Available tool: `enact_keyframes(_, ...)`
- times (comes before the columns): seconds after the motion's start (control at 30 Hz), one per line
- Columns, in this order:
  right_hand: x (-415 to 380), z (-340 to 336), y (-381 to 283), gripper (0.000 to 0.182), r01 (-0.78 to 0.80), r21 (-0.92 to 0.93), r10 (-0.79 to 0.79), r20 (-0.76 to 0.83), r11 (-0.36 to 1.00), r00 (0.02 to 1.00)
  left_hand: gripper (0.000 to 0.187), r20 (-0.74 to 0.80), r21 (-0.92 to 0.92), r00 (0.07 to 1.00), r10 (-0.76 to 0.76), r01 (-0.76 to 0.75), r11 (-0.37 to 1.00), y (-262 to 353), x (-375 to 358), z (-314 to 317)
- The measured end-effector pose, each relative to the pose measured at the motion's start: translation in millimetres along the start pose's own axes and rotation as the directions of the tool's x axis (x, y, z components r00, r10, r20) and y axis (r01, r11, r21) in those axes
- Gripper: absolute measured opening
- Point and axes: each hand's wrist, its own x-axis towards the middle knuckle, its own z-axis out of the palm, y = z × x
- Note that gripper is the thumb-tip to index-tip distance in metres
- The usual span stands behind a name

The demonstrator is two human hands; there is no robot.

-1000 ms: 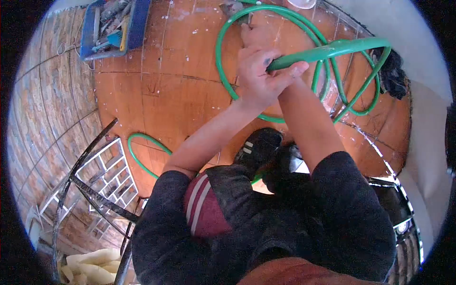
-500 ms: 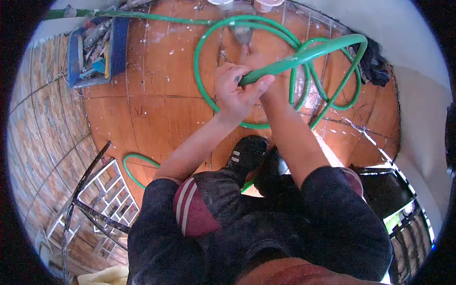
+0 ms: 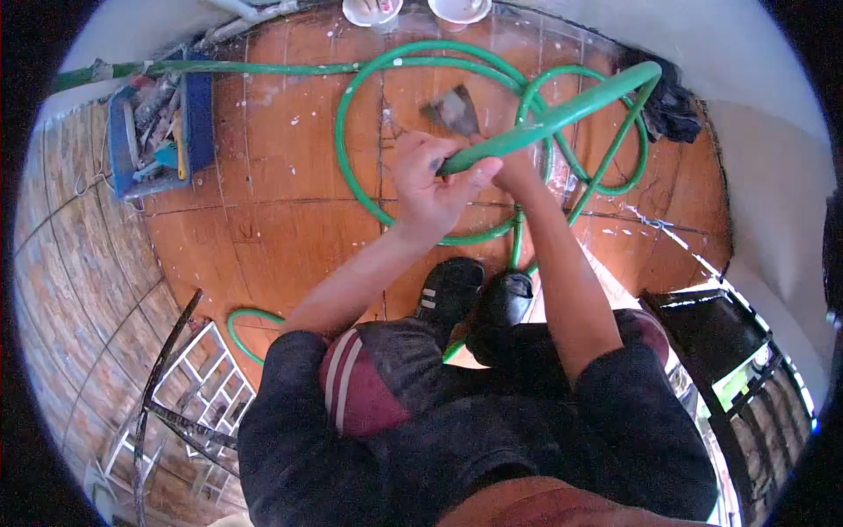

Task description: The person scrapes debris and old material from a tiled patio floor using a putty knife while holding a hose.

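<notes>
My left hand point(image 3: 428, 184) is closed round the end of a green hose point(image 3: 562, 114), with the thumb along its side. From there the hose arcs up to the right, bends over and runs back down to loose coils on the floor. Behind it, my right hand point(image 3: 520, 176) is partly hidden by the hose. A putty knife point(image 3: 454, 111) sticks out from this hand, its stained, wide blade pointing up and left. The right fingers look closed on its handle, though most of the handle is covered.
Orange floor tiles point(image 3: 281, 233) carry white specks. A blue tray point(image 3: 200, 123) of tools stands at upper left, near two white tubs point(image 3: 373, 12). A black bag point(image 3: 672, 114) lies by the right wall. A white rack point(image 3: 206, 378) is at lower left, and my shoes point(image 3: 452, 285) are below.
My right hand with the putty knife has shifted, showing more of the blade beside the hose. My left hand still grips the hose end. The view has shifted slightly.
</notes>
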Motion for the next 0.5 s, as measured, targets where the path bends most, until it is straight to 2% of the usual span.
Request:
enact_keyframes(0.03,-16,-17,-8,0.048,-0.025,-0.017,0.026,0.017,1.0,1.0,0.024,-0.008,-0.062,1.0,-0.025,0.024,0.998,3,1,3)
enact_keyframes(0.1,-39,-52,-28,0.048,-0.043,-0.045,0.044,0.022,0.998,0.999,0.025,-0.027,-0.044,0.999,0.021,-0.023,0.999,-1,2,7)
enact_keyframes(0.17,-49,-77,-32,0.048,-0.391,-0.045,0.393,0.06,0.919,0.918,0.026,-0.049,-0.028,0.997,0.063,-0.065,0.997,-2,3,11)
enact_keyframes(0.2,-44,-79,-13,0.048,-0.388,-0.056,0.391,0.059,0.92,0.918,0.025,-0.031,-0.036,0.998,0.054,-0.055,0.998,-1,3,12)
enact_keyframes(0.23,-35,-73,15,0.039,-0.156,-0.04,0.146,-0.186,0.987,0.972,0.025,-0.014,-0.042,0.999,0.044,-0.044,0.998,-1,2,13)
enact_keyframes(0.27,-29,-69,30,0.035,0.085,-0.081,-0.111,-0.411,0.993,0.905,0.025,-0.023,-0.043,0.999,0.041,-0.042,0.998,0,3,14)
enact_keyframes(0.3,-31,-78,-7,0.037,-0.158,0.094,0.179,-0.305,0.983,0.935,0.024,-0.032,-0.065,0.998,0.056,-0.058,0.996,2,4,15)
enact_keyframes(0.33,-20,-75,1,0.037,-0.156,0.09,0.176,-0.296,0.984,0.939,0.024,-0.039,-0.084,0.997,0.069,-0.072,0.994,4,5,14)
enact_keyframes(0.4,22,-68,24,0.039,0.097,0.007,-0.085,-0.425,0.995,0.901,0.025,-0.022,-0.059,0.998,0.053,-0.054,0.997,9,7,11)
enact_keyframes(0.43,38,-70,21,0.039,0.102,0.012,-0.087,-0.416,0.995,0.905,0.025,0.003,-0.042,0.999,0.04,-0.04,0.998,10,6,10)
enact_keyframes(0.5,67,-83,-2,0.041,-0.012,0.055,0.03,-0.34,0.998,0.94,0.026,-0.029,-0.024,0.997,0.069,-0.07,0.997,8,5,11)
